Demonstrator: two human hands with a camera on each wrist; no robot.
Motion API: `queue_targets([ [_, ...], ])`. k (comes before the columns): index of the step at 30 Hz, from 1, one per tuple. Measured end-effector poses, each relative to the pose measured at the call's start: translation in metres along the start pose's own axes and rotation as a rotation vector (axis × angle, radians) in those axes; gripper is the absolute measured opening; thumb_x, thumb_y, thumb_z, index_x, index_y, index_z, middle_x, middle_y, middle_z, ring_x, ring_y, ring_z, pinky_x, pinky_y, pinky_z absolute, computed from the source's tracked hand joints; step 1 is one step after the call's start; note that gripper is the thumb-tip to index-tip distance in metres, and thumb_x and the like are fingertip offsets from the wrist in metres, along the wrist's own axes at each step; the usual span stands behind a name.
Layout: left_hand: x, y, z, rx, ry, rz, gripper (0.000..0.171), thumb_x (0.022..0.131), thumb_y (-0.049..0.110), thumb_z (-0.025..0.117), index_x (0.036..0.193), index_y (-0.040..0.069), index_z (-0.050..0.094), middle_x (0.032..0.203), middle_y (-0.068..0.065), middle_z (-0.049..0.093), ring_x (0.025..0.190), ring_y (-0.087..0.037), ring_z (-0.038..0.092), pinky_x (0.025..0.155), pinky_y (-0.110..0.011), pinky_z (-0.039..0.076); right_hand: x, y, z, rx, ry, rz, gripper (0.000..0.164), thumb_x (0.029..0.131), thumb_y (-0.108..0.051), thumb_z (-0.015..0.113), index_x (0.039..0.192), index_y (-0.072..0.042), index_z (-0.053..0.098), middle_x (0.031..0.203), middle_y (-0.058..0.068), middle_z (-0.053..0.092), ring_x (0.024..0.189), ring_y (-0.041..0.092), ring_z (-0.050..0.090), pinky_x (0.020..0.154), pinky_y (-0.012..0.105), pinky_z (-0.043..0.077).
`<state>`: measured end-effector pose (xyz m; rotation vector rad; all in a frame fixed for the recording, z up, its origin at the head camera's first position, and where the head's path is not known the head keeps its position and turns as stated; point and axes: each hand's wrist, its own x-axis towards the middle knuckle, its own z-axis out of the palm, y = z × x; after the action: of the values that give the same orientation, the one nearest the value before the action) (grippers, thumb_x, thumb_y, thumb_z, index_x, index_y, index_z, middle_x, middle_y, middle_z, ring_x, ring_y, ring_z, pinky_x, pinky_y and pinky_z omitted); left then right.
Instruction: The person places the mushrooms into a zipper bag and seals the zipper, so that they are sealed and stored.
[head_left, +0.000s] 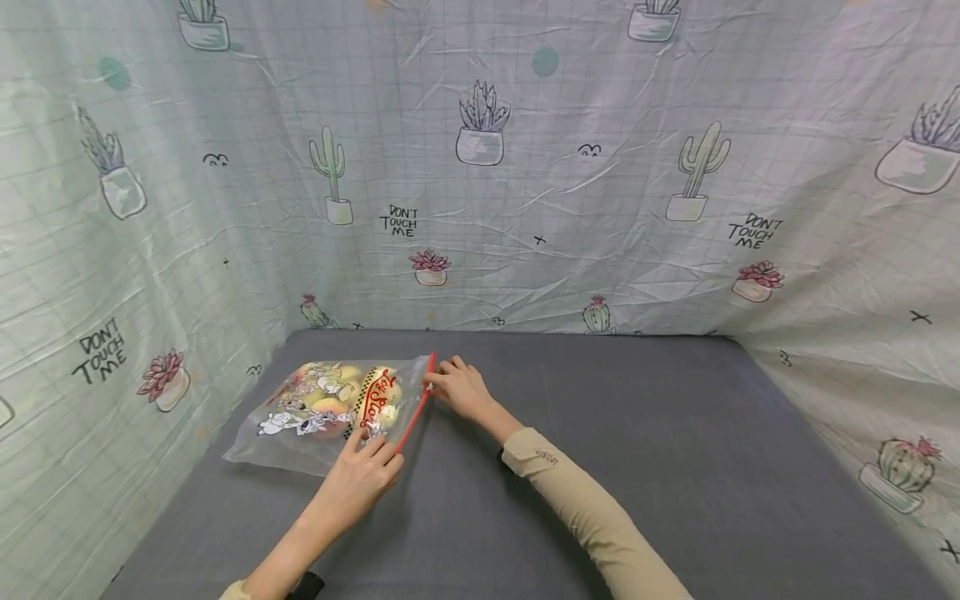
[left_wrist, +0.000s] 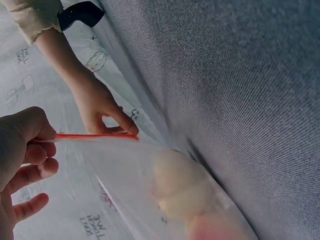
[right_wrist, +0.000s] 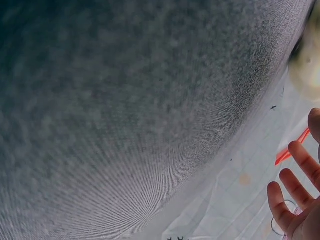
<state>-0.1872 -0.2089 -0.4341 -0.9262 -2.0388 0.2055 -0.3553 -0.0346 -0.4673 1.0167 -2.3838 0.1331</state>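
A clear zip bag [head_left: 258, 446] printed with cartoon figures and red lettering lies on the left of the table. Several round, yellow and reddish peach-like fruits [head_left: 330, 407] fill it. Along its right edge runs a red zip strip [head_left: 415, 422]. My left hand [head_left: 358, 482] pinches the near end of this strip between thumb and finger; its other fingers are spread in the left wrist view. Farther up the strip, my right hand [head_left: 463, 392] pinches it between thumb and index finger near the far end. In the right wrist view, the right hand's other fingers [right_wrist: 295, 187] extend loosely.
A dark grey cloth covers the table [head_left: 637, 433]. Behind it and at both sides hangs a pale curtain [head_left: 540, 200] printed with cacti and potted plants, meeting the table's back edge.
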Motion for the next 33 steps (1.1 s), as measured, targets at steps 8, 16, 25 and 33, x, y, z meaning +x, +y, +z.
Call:
queue_targets([
  [8,-0.003,0.001,-0.006,-0.009,-0.017,-0.008,0.017,0.075,0.018,0.041,0.062,0.011,0.050,0.065,-0.001,0.052,0.065,-0.018,0.048,0.071,-0.039,0.038,0.000,0.002,0.000,0.004,-0.014,0.004,0.013,0.083,-0.034,0.059,0.095,-0.036,0.060,0.091,-0.007,0.058,0.081,0.011,0.046,0.049,0.017,0.030],
  [16,-0.005,0.003,-0.013,-0.019,-0.024,-0.025,0.023,0.079,0.017,0.035,0.061,0.010,0.049,0.064,-0.001,0.050,0.064,-0.018,0.047,0.072,-0.039,0.038,-0.002,0.003,-0.001,0.011,-0.004,0.015,0.013,0.083,-0.033,0.060,0.096,-0.036,0.061,0.089,-0.006,0.056,0.077,0.011,0.044,0.048,0.016,0.028],
  [25,-0.005,0.003,-0.019,-0.016,-0.028,-0.033,0.026,0.082,0.017,0.032,0.062,0.011,0.048,0.064,0.000,0.048,0.065,-0.017,0.047,0.072,-0.039,0.039,-0.003,0.005,0.000,0.028,-0.022,0.052,0.014,0.081,-0.034,0.061,0.095,-0.036,0.060,0.090,-0.006,0.056,0.082,0.012,0.045,0.049,0.017,0.030],
  [33,-0.005,0.001,-0.025,-0.022,-0.024,-0.024,0.020,0.077,0.017,0.036,0.064,0.010,0.050,0.065,-0.001,0.049,0.066,-0.018,0.048,0.073,-0.040,0.039,-0.003,0.005,0.000,0.017,-0.046,0.074,0.016,0.082,-0.034,0.060,0.098,-0.037,0.060,0.091,-0.006,0.056,0.081,0.013,0.045,0.049,0.019,0.030],
])
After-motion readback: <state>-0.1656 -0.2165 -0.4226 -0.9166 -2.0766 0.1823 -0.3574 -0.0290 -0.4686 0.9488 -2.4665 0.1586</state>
